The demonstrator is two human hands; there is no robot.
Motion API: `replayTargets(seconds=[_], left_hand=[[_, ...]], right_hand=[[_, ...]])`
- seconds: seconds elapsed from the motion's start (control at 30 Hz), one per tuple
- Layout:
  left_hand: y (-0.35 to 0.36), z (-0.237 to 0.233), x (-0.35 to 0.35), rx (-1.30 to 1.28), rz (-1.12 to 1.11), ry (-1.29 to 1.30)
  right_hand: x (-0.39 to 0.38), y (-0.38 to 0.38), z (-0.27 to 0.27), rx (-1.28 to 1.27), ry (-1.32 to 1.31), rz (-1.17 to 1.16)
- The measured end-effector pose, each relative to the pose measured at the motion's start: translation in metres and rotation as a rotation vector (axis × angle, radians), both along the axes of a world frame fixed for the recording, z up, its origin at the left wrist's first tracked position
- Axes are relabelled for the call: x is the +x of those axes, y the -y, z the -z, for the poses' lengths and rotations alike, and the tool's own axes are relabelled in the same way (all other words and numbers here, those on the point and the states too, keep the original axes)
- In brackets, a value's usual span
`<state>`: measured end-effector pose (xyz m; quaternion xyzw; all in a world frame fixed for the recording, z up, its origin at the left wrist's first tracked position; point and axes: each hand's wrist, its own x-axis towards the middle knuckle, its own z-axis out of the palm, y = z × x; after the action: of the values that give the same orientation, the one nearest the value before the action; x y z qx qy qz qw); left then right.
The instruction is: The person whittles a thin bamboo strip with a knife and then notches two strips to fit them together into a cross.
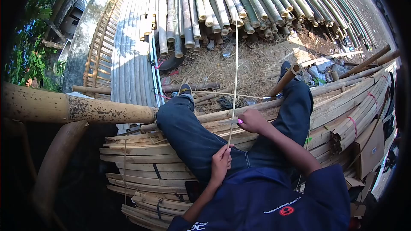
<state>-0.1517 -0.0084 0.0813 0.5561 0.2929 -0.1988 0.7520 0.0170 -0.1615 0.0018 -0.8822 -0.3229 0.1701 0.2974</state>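
Note:
A long, thin bamboo strip [236, 68] runs from my lap up and away toward the stacked poles. Near its lower end my left hand [221, 162] is closed around it. In my right hand [252, 121], just above, is a knife with a pink handle [240, 121]. Its blade [228, 122] points left and crosses the strip at about knee height. Both hands are between my legs, over the dark trousers [188, 124].
Bundled bamboo slats [145, 159] lie under and around me. Stacked bamboo poles [188, 17] fill the far side. A thick bamboo pole [111, 111] juts in from the left; a short bamboo piece [284, 79] stands by my right foot. Shavings [214, 66] cover the ground.

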Motion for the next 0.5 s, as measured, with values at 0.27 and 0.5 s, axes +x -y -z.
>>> replayTargets(seconds=[0.27,0.5], left_hand=[[0.01,-0.008,-0.01,0.046,0.071,0.0],[0.002,-0.008,-0.002,-0.094,-0.018,-0.055]], right_hand=[[0.05,0.022,0.024,-0.09,0.005,0.414],[0.008,0.0,-0.001,-0.016,0.067,-0.126]])
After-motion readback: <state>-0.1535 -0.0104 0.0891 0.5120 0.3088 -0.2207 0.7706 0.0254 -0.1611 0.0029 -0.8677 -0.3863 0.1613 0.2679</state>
